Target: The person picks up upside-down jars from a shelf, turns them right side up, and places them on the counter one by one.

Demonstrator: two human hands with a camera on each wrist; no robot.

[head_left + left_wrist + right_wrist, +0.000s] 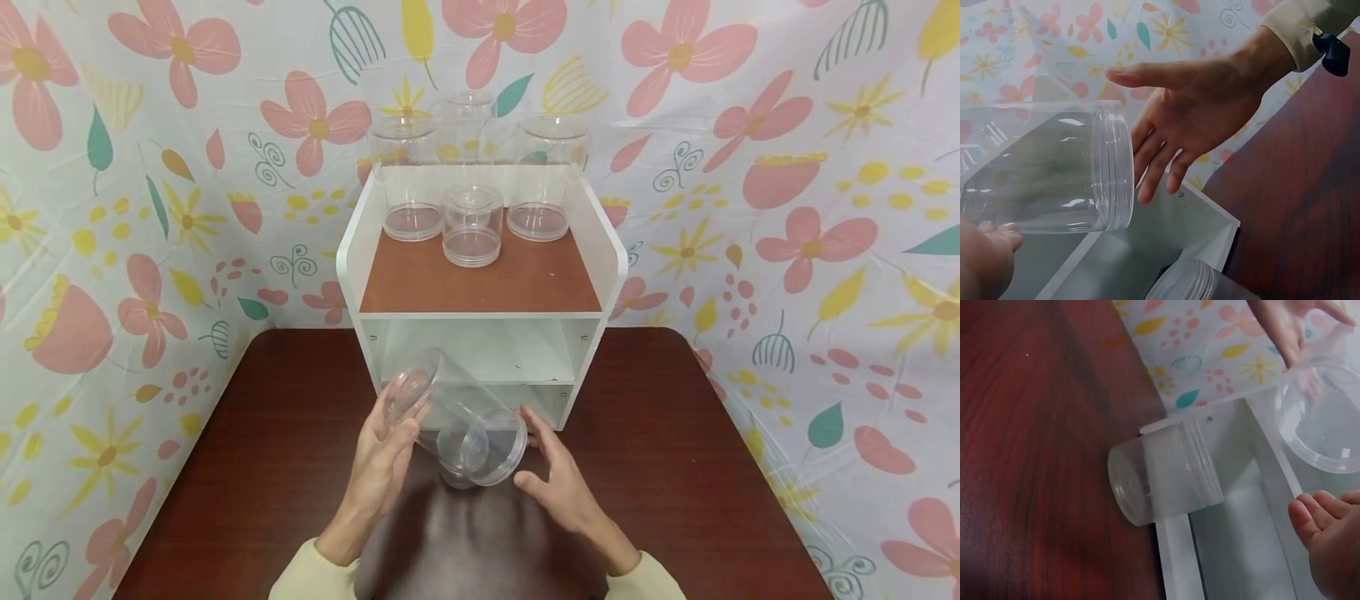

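Observation:
A tall clear plastic jar (468,408) is tilted in the air, its ribbed end down to the right. My left hand (384,458) grips its upper left end; in the left wrist view, my left fingers (1004,237) lie beneath the jar's side. Beside the ribbed end, my right hand (562,483) has spread, relaxed fingers and holds nothing. The right wrist view shows a gap between the right hand (1335,540) and the held jar (1319,425). A shorter clear jar (1163,472) stands on the table, partly hidden behind the tall one in the head view.
A white shelf unit (480,315) stands at the back of the dark red table (300,467). On its brown top are several clear jars, including a short jar (472,229) in front and a tall jar (540,192) at right. Flowered cloth (810,167) hangs behind.

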